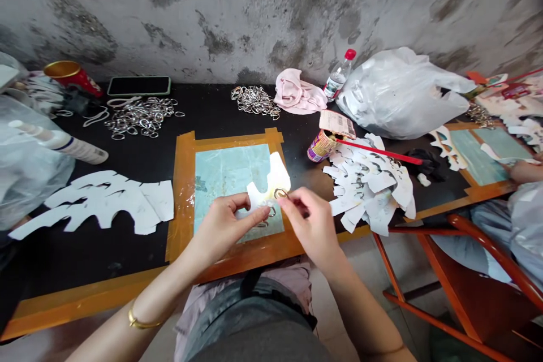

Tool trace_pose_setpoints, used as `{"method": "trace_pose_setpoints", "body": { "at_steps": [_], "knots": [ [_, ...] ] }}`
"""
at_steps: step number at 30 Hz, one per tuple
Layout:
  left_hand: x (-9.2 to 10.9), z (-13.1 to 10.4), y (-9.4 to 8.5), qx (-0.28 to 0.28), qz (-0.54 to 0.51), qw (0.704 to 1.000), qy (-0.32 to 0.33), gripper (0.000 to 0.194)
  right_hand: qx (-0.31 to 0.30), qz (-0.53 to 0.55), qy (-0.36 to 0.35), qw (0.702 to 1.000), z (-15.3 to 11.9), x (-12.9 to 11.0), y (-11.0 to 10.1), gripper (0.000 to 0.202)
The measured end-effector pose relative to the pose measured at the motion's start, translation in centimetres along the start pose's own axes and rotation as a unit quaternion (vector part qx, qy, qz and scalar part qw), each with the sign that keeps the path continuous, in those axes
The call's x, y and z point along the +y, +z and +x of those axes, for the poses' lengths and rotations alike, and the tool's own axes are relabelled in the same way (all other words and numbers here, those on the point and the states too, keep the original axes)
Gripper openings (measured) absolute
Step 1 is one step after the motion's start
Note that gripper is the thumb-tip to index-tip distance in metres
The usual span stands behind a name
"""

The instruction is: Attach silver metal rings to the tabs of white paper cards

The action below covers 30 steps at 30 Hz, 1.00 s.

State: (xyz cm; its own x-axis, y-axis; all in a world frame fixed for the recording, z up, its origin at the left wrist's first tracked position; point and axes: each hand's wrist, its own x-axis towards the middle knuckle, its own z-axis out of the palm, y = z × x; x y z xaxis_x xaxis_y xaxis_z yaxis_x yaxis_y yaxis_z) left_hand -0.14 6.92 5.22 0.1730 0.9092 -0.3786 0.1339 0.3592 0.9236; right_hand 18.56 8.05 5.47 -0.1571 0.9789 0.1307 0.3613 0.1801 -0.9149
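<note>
My left hand (pixel 240 218) pinches a white scalloped cut-out strip (pixel 278 172) above a pale blue mat (pixel 229 167). Metal rings (pixel 271 212) hang along the strip's lower side, close to my left thumb. Between the closed thumb and fingers of my right hand (pixel 306 220) is a metal ring (pixel 280 194), held at the strip's edge; whether it is joined to the strip I cannot tell. Several similar white strips (pixel 114 198) lie overlapped at the left. To the right is a heap of white strips (pixel 373 181), with metal rings on some of them.
Piles of metal rings (pixel 142 116) and a phone (pixel 139 86) lie at the back. A white squeeze bottle (pixel 63 142) leans at left. A paper cup (pixel 321 146) with a red stick (pixel 377 151), a pink cloth (pixel 299 92), a bottle (pixel 338 76) and a plastic bag (pixel 403 93) stand right. A co-worker's hand (pixel 526 171) is far right.
</note>
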Motion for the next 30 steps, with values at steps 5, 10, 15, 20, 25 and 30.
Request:
{"method": "trace_pose_setpoints", "body": {
  "at_steps": [5, 10, 15, 20, 25, 30],
  "knots": [
    [1.1, -0.6, 0.3, 0.02, 0.167, 0.983, 0.072, 0.031, 0.039, -0.155, -0.271, 0.949, 0.5, -1.1, -1.7, 0.023],
    [1.7, -1.0, 0.7, 0.019, 0.234, 0.966, 0.108, 0.023, -0.086, -0.186, -0.291, 0.934, 1.3, -1.5, -2.1, 0.006],
    [1.5, -1.2, 0.8, 0.009, 0.265, 0.952, 0.155, 0.032, -0.157, -0.174, -0.223, 0.946, 1.2, -1.8, -2.2, 0.012],
    [1.4, -1.1, 0.6, -0.024, 0.277, 0.946, 0.169, 0.029, -0.154, -0.18, -0.211, 0.948, 0.7, -1.9, -2.1, 0.01],
    [1.7, -1.4, 0.6, -0.033, 0.252, 0.954, 0.16, 0.028, -0.186, -0.166, -0.198, 0.948, 0.9, -2.0, -2.5, 0.009],
    [1.9, -1.7, 0.7, -0.057, 0.229, 0.958, 0.165, 0.033, -0.186, -0.131, -0.162, 0.96, 0.5, -1.7, -2.3, 0.011]
  ]
}}
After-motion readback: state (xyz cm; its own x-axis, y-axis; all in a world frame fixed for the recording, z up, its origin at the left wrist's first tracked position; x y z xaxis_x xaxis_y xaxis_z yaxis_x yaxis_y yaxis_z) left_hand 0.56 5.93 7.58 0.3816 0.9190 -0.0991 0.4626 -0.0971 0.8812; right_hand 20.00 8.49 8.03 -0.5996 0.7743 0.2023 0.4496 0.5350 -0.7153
